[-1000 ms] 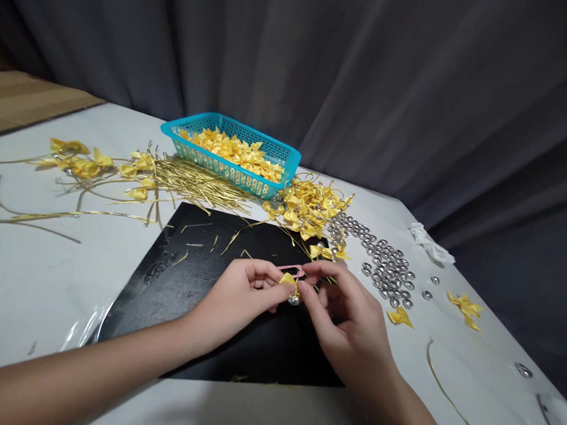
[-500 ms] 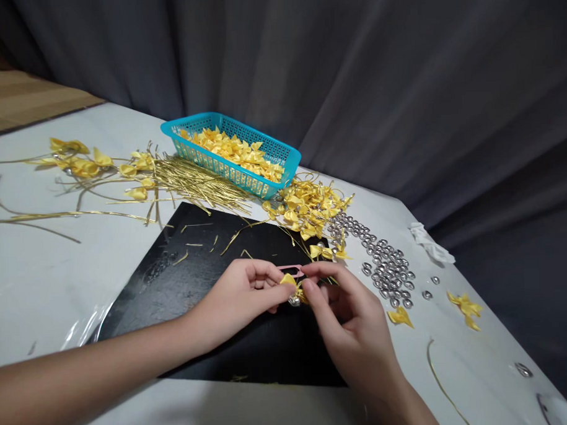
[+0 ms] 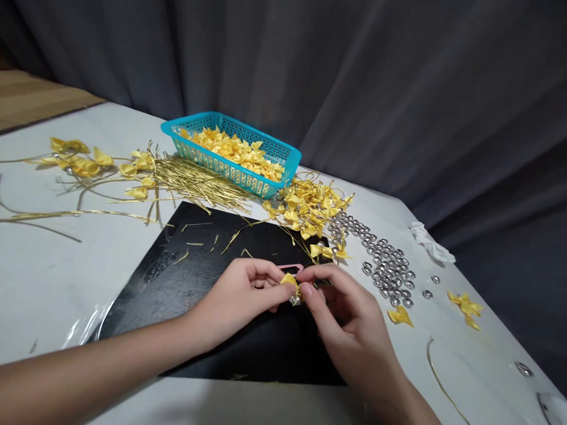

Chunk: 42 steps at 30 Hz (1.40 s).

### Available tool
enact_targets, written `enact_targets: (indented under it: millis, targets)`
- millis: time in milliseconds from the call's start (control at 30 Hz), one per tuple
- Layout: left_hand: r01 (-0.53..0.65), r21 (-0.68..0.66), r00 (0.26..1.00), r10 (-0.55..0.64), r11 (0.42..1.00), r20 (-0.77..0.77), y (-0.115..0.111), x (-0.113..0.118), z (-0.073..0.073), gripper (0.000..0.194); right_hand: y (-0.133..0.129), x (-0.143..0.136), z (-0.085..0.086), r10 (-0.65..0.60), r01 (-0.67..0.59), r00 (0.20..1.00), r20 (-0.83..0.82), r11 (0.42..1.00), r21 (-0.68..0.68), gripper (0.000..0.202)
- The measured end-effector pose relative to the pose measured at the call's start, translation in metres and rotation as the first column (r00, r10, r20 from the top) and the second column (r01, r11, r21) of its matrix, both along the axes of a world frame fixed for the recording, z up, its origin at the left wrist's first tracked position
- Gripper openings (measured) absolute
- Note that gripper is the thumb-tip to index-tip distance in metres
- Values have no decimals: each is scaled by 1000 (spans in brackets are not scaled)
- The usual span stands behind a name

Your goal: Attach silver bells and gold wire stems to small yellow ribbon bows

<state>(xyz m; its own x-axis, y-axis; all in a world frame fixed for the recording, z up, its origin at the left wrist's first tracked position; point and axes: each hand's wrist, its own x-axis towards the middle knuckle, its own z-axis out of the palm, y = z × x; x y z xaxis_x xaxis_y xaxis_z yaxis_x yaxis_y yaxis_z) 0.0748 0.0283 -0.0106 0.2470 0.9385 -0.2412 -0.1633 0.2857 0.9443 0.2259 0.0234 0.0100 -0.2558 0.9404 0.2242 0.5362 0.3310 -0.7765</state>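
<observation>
Over the black board (image 3: 147,291), my left hand (image 3: 249,291) pinches a small yellow ribbon bow (image 3: 289,280) between thumb and fingers. A shiny silver piece (image 3: 295,299) shows at the underside of the bow. My right hand (image 3: 347,315) is closed at the bow's right side, thumb and index fingertip pressed on it; the part between those fingertips is hidden. Just behind the fingertips lies a pink-handled tool (image 3: 292,267), partly covered by the hands.
A blue basket (image 3: 291,166) of yellow bows stands at the back, beside a bundle of gold wires (image 3: 196,184). Wired bows (image 3: 311,202) are heaped right of it, near scattered silver pieces (image 3: 390,271). More bows (image 3: 84,165) lie left, a white cloth (image 3: 431,243) right.
My right thumb and index finger have shifted slightly left, closer to my left fingertips, and more of the silver piece is visible. My left hand has hardly moved.
</observation>
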Motion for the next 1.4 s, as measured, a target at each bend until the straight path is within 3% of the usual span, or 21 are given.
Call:
enact_targets:
  millis: [167, 533, 733, 833, 967, 1167, 1267, 1400]
  targets:
    - [11, -6, 1000, -11, 1000, 3, 0, -1, 0, 17, 1, 1, 3, -53, 45, 996, -70, 992, -116, 9]
    - [26, -27, 1000, -26, 999, 10, 1, 0, 0, 12, 3, 2, 1, 27, -27, 999, -30, 1000, -9, 8]
    - [50, -32, 999, -50, 998, -12, 0, 0, 2, 14, 3, 3, 2, 33, -34, 999, -29, 999, -16, 8]
    - [91, -28, 996, -91, 995, -18, 0, -1, 3, 14, 2, 3, 2, 25, -35, 997, -78, 990, -139, 9]
    - [115, -23, 993, -116, 993, -27, -1, -1, 4, 15, 4, 6, 3, -32, -47, 976, -216, 935, -351, 17]
    - [112, -42, 993, -113, 993, -15, 0, 0, 1, 14, 6, 12, 7, 31, -114, 984, -174, 865, -489, 20]
    - [120, -33, 993, -121, 992, -17, 0, -1, 1, 14, 6, 9, 6, 19, -83, 991, -136, 873, -481, 19]
    - [125, -33, 992, -126, 992, -26, 0, -2, 2, 13, 5, 5, 5, -2, -40, 993, -114, 929, -367, 18]
